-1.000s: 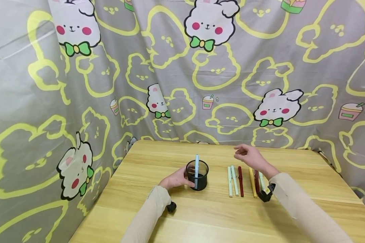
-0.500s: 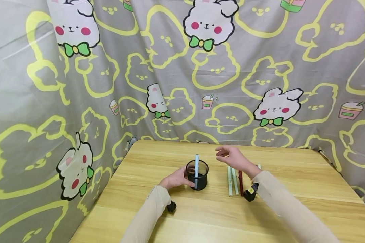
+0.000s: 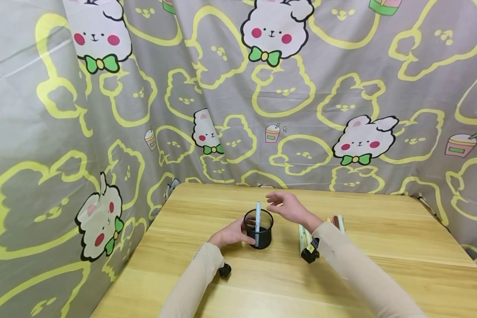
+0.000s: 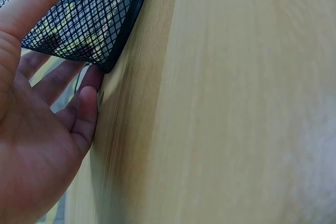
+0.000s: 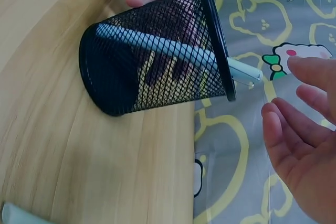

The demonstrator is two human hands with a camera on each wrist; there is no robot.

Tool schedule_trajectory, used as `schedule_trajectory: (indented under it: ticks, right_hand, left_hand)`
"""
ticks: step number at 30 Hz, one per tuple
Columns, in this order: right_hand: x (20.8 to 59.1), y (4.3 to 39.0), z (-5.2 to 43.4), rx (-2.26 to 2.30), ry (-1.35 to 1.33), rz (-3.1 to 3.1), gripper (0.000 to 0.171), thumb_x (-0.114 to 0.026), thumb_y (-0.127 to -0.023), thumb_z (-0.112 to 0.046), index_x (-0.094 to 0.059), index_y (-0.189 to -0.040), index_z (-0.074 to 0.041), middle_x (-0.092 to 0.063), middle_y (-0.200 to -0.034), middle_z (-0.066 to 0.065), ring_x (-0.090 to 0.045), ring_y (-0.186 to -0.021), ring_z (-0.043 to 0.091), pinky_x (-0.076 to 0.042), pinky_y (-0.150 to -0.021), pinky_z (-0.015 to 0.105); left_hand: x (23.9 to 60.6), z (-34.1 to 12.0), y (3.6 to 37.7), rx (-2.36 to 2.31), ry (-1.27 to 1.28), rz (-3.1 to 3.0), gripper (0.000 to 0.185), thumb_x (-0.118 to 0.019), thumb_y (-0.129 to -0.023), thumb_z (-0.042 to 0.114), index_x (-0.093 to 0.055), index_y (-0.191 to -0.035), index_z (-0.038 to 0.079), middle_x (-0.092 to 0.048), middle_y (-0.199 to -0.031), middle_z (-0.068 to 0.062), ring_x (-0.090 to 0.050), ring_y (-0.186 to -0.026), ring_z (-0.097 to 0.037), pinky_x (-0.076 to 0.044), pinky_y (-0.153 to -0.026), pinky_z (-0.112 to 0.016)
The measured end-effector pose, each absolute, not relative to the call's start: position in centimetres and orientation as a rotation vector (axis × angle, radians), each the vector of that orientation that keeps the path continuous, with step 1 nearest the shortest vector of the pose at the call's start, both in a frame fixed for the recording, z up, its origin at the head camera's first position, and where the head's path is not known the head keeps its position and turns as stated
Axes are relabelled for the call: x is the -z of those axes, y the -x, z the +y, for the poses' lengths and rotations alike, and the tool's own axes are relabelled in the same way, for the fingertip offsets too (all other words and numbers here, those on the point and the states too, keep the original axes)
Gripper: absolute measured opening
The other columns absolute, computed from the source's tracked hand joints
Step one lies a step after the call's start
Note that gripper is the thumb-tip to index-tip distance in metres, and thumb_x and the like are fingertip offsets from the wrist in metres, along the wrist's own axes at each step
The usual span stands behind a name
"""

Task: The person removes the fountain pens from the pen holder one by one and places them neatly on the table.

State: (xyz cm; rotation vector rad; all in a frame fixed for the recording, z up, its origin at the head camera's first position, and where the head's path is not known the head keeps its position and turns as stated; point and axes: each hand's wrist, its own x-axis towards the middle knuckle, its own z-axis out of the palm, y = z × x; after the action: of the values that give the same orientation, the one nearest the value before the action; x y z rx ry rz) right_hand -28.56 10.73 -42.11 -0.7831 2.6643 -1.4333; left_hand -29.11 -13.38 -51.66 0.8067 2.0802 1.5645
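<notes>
A black mesh pen holder [image 3: 265, 239] stands upright on the wooden table. One light blue pen [image 3: 258, 216] leans inside it, its top end above the rim. My left hand [image 3: 231, 234] grips the holder from the left, thumb on the near side and fingers behind the mesh. In the left wrist view the fingers [image 4: 58, 82] reach round near its base. My right hand [image 3: 289, 207] hovers just right of the rim, holding nothing. The right wrist view shows its fingers [image 5: 294, 129] relaxed, a short gap from the pen's end.
Pale green pens [image 3: 301, 240] lie on the table [image 3: 262, 287] under my right forearm, partly hidden by the sleeve and wrist camera [image 3: 310, 252]. Ends of a dark red pen [image 3: 335, 221] and others show beyond the sleeve. A patterned curtain [image 3: 230, 88] hangs behind and at left.
My right hand has moved left from above the pens to beside the holder's rim. The left hand, the holder and the light blue pen have stayed in place.
</notes>
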Motion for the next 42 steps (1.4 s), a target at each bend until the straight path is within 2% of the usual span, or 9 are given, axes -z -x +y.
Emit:
schedule_trajectory:
  ticks: [11,19,30,42]
  right_hand:
    - [42.2,29.0,9.0,1.422,0.750,2.673,0.042,-0.068,-0.087,-0.014,-0.057,-0.127,-0.004,-0.062,-0.118,0.019,-0.060,-0.096,0.025,-0.051,-0.077,0.039]
    - [42.7,29.2,8.7,1.424,0.766,2.675,0.041,-0.069,-0.087,-0.013,-0.057,-0.125,-0.002,-0.063,-0.113,0.018,-0.061,-0.093,0.023,-0.051,-0.075,0.037]
    - [43.4,29.7,8.4,1.422,0.762,2.661,0.037,-0.068,-0.088,-0.014,-0.059,-0.123,-0.006,-0.065,-0.111,0.011,-0.060,-0.094,0.022,-0.051,-0.077,0.038]
    - [43.8,29.9,7.6,1.420,0.727,2.659,0.035,-0.067,-0.088,-0.013,-0.060,-0.121,-0.006,-0.064,-0.112,0.012,-0.059,-0.098,0.025,-0.051,-0.078,0.037]
  left_hand:
    - [51.6,-13.4,29.0,-1.569,-0.818,2.059,0.078,-0.075,-0.076,-0.004,-0.033,-0.141,0.001,-0.044,-0.138,-0.021,-0.045,-0.124,-0.026,-0.037,-0.101,-0.034]
    - [51.9,-13.4,29.1,-1.581,-0.806,2.059,0.076,-0.075,-0.076,-0.004,-0.034,-0.140,0.003,-0.044,-0.137,-0.019,-0.045,-0.124,-0.026,-0.038,-0.100,-0.034]
    - [51.4,-13.4,29.1,-1.555,-0.797,2.080,0.078,-0.076,-0.077,-0.002,-0.034,-0.141,0.008,-0.045,-0.137,-0.015,-0.046,-0.123,-0.022,-0.039,-0.099,-0.033]
    - [51.5,-13.5,28.8,-1.574,-0.819,2.055,0.077,-0.073,-0.077,-0.005,-0.032,-0.142,0.004,-0.044,-0.137,-0.019,-0.044,-0.124,-0.024,-0.037,-0.101,-0.032]
